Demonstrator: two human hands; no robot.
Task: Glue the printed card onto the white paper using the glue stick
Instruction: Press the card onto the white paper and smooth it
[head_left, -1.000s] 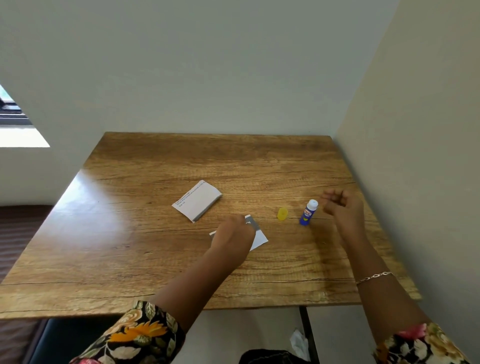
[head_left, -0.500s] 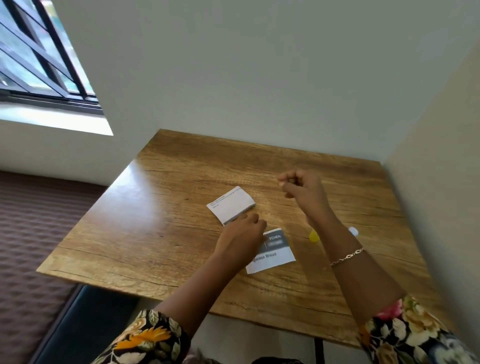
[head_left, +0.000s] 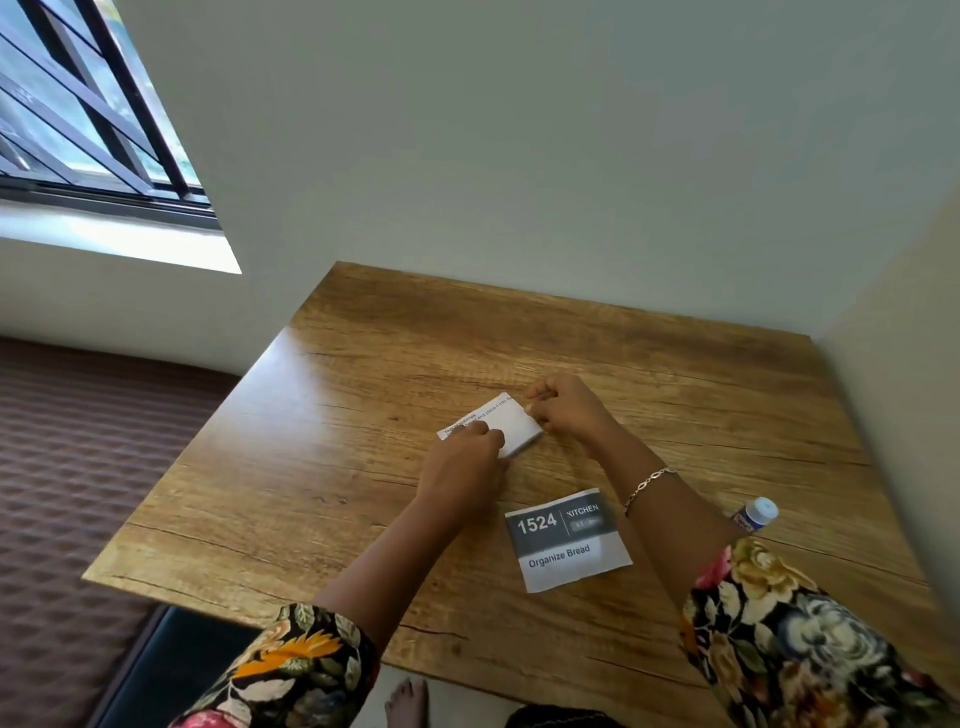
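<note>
Wooden table (head_left: 363, 519), set in the corner of a pale-walled room, carries everything. Toward its middle lies the white paper (head_left: 511, 423), a folded slip with small print along its far edge, and both hands have just come to it. Half a second ago the left hand (head_left: 465, 457) rested at the printed card (head_left: 566, 540) and the right hand (head_left: 566, 410) hung curled in the air. Now the left hand's fingers curl over the paper's near left edge, and the right hand pinches its far right corner. The card lies released, face up, nearer the person and apart from the paper. The glue stick (head_left: 756, 514) stands just beside the right sleeve, untouched. By my judgement, the paper is being unfolded or squared up, and gluing has not begun.
</note>
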